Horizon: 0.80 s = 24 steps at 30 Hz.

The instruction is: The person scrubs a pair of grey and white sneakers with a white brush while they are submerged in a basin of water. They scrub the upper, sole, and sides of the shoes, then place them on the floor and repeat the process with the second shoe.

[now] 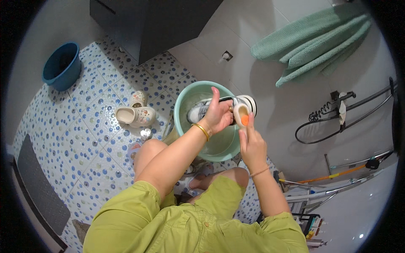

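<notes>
A pale green basin with water in it stands on the floor between my knees. Over it, my left hand holds a grey, white and black shoe, palm turned up and thumb raised, with its fingers curled at the shoe's opening. My right hand grips a white brush with an orange patch, index finger stretched along it. The brush is up against the shoe's white-soled end at the basin's right rim; its bristles are hidden. My left hand covers much of the shoe's middle.
Cream clogs lie left of the basin on dotted tiles. A blue bucket stands far left, near a dark cabinet. A green towel and a black hose hang on the right wall; poles lean below.
</notes>
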Each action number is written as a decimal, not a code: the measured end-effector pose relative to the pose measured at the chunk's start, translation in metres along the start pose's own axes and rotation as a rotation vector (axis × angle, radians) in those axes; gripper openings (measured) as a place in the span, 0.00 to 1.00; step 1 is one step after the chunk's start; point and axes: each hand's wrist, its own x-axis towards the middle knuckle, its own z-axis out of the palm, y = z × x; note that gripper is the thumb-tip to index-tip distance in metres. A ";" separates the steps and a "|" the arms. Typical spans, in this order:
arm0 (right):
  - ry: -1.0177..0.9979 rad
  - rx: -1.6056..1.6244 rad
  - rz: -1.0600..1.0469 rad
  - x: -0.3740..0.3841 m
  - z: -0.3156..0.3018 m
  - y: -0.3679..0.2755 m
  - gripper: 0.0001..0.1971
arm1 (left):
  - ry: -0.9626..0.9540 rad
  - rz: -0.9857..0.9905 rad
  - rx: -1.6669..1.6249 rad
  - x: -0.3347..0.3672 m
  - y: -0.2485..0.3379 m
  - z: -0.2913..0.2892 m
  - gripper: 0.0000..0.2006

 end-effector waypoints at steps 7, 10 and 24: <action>0.064 -0.066 0.023 0.050 -0.006 -0.003 0.25 | -0.026 -0.033 0.154 0.001 -0.016 0.016 0.54; -0.029 -0.129 -0.039 0.020 -0.004 -0.014 0.26 | 0.013 0.023 -0.038 -0.004 0.005 0.003 0.55; 0.369 0.430 0.108 0.039 -0.012 0.028 0.26 | -0.108 -0.023 -0.007 -0.001 0.014 0.019 0.53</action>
